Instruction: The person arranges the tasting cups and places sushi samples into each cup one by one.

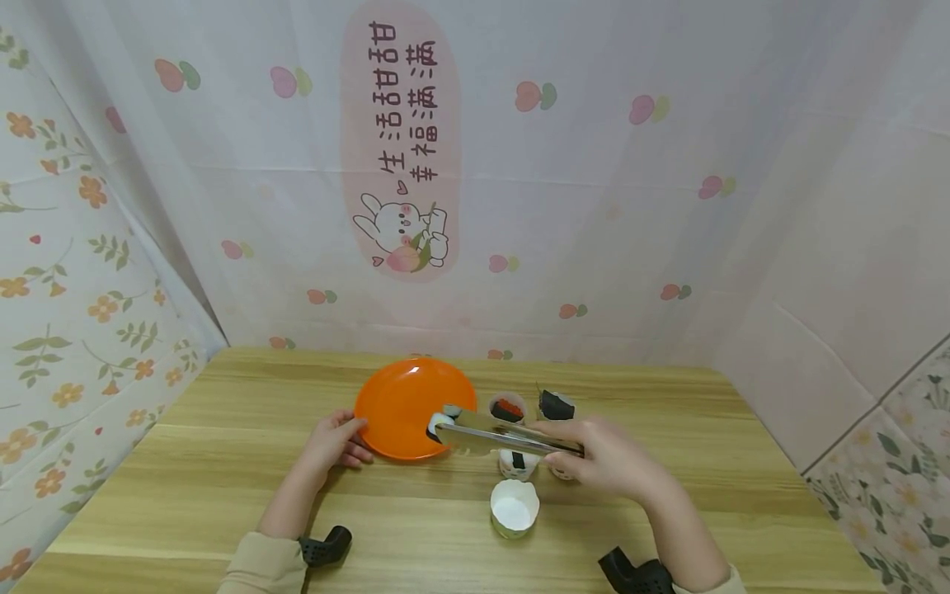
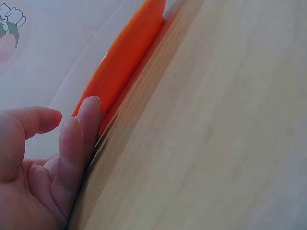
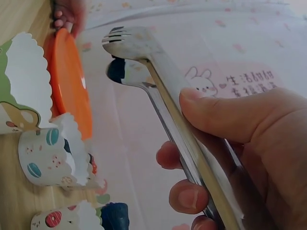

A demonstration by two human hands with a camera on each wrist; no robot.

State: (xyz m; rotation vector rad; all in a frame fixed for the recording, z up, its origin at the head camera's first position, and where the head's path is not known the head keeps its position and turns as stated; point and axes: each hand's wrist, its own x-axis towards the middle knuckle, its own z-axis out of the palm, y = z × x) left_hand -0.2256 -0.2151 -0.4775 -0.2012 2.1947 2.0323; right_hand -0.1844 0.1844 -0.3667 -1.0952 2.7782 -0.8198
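My right hand grips metal tongs, which have a forked tip and a spoon-like tip. At their ends a small white-and-black piece of food, like sushi, shows over the right part of an orange plate. My left hand holds that plate by its left rim, thumb on the edge and fingers against the outer side. Nearest me stands a paper cup whose white inside shows. Beyond it, under the tongs, sits another cup with a white rice piece banded in black.
Behind the tongs are a cup holding dark-wrapped sushi with red topping and another dark-wrapped piece. One more cup is partly hidden by my right hand. The wooden table meets a printed curtain at the back.
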